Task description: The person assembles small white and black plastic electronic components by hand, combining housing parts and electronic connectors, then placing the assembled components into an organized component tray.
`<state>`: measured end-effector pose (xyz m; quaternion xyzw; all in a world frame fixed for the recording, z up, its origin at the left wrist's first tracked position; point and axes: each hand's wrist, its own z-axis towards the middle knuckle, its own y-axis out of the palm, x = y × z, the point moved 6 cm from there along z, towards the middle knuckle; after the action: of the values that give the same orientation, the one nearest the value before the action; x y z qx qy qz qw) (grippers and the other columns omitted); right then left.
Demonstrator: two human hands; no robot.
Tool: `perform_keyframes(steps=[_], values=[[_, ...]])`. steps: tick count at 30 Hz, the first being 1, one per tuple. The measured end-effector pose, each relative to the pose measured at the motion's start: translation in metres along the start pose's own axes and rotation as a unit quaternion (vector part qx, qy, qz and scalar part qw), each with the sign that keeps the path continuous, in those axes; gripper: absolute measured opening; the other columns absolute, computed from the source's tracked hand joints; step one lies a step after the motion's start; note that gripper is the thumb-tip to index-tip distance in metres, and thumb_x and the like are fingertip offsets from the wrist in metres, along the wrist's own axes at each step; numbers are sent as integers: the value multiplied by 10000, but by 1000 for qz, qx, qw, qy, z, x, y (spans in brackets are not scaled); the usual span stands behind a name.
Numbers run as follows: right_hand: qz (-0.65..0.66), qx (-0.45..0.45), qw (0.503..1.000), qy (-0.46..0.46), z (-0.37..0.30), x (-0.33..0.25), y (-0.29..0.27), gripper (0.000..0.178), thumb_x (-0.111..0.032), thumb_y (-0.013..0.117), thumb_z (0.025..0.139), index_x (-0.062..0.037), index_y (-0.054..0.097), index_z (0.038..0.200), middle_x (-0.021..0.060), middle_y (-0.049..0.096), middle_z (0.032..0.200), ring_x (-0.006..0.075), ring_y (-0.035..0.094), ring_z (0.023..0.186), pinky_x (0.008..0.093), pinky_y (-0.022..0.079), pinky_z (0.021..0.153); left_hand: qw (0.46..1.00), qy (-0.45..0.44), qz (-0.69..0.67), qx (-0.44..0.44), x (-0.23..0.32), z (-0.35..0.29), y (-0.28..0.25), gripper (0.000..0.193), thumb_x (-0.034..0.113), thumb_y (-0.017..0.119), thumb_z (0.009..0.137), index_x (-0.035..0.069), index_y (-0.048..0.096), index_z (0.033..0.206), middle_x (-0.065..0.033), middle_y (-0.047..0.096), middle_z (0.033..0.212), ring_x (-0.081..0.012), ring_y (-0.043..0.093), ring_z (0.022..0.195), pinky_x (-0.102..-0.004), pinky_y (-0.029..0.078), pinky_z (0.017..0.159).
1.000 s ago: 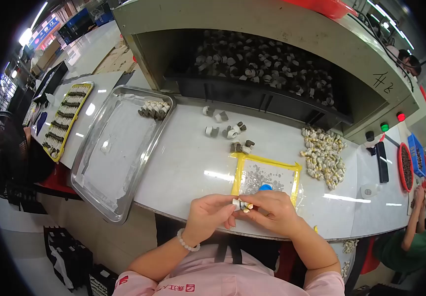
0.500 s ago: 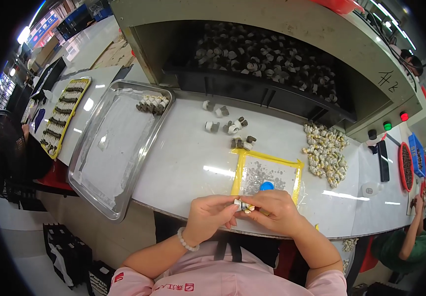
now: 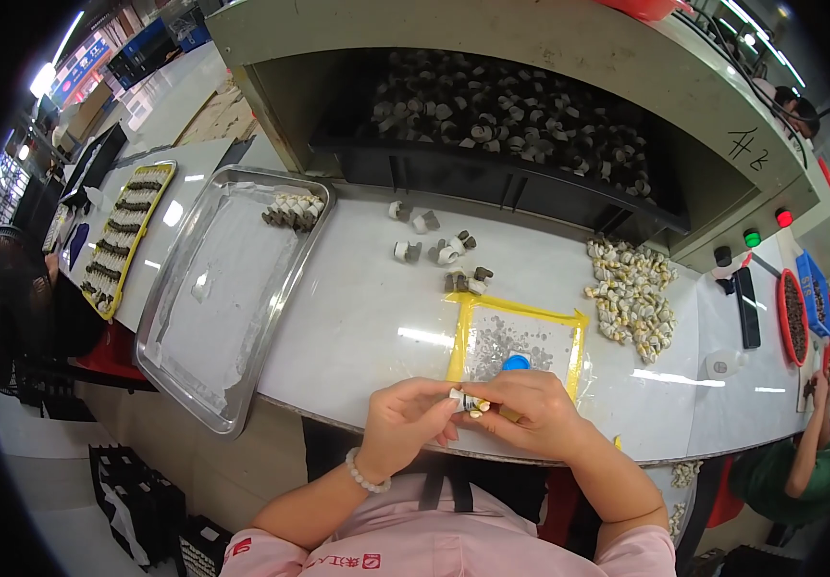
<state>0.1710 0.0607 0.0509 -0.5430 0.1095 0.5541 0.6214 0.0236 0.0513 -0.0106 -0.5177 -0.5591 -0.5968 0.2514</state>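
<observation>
My left hand (image 3: 409, 415), with a beaded bracelet on its wrist, pinches one end of a small white cylindrical part (image 3: 457, 397) with a dark band. From the other side my right hand (image 3: 534, 412) closes its fingers on the same part, where small cream-yellow pieces show. Fingers cover much of it. Both hands are over the near table edge, by a white pad (image 3: 553, 343) framed in yellow tape and strewn with grey spots. A round blue cap (image 3: 517, 363) lies on that pad, just beyond my right fingers. Several loose white-and-grey parts (image 3: 450, 250) lie past the pad.
A metal tray (image 3: 259, 370) at left holds a row of parts in its far corner. Beyond the table stands a black bin (image 3: 530, 190) of parts inside a metal housing. Cream-yellow pieces (image 3: 631, 300) are heaped at right. Farther right, a person in green (image 3: 790, 481) works.
The view has shifted slightly. Both hands keep their grip on the small part, which appears slightly turned between the fingers.
</observation>
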Motion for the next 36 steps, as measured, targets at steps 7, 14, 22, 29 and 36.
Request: perform_keyframes(steps=[7, 14, 22, 29, 36], values=[[9, 15, 1000, 8, 2, -4, -2, 339, -64, 698, 753, -45, 642, 1086, 80, 627, 722, 234, 617, 640, 322, 491, 577, 999, 18, -45, 15, 0, 0, -3, 185, -5, 533, 898, -81, 574, 1061, -167, 648, 831, -177, 624, 593, -245, 515, 487], [-8, 23, 1000, -18, -1, 0, -2, 326, -84, 710, 753, -48, 661, 1074, 83, 632, 721, 235, 619, 647, 322, 489, 582, 998, 4, -59, 1, 0, -1, -3, 201, 4, 561, 895, -51, 605, 1083, -132, 658, 843, -142, 618, 628, -229, 509, 528], [15, 6, 1000, -9, -3, 3, -2, 343, -88, 715, 747, -54, 667, 1085, 86, 654, 757, 241, 629, 666, 324, 493, 587, 999, 4, -31, -8, -3, -1, -5, 209, 1, 567, 893, -66, 610, 1085, -145, 663, 842, -137, 628, 639, -230, 524, 532], [19, -1, 1000, -7, -3, 2, -2, 350, -95, 718, 745, -65, 669, 1090, 79, 659, 764, 237, 632, 669, 327, 495, 588, 1000, 10, 0, -7, -2, -2, -4, 202, 8, 570, 894, -67, 617, 1076, -132, 664, 820, -124, 628, 626, -222, 526, 522], [17, 12, 1000, -18, -2, 1, -2, 368, -99, 711, 750, -72, 661, 1113, 76, 650, 750, 236, 623, 650, 327, 490, 578, 1000, 8, -14, -1, -3, -3, -4, 209, 15, 577, 891, -67, 618, 1079, -129, 669, 823, -116, 630, 627, -218, 529, 524]])
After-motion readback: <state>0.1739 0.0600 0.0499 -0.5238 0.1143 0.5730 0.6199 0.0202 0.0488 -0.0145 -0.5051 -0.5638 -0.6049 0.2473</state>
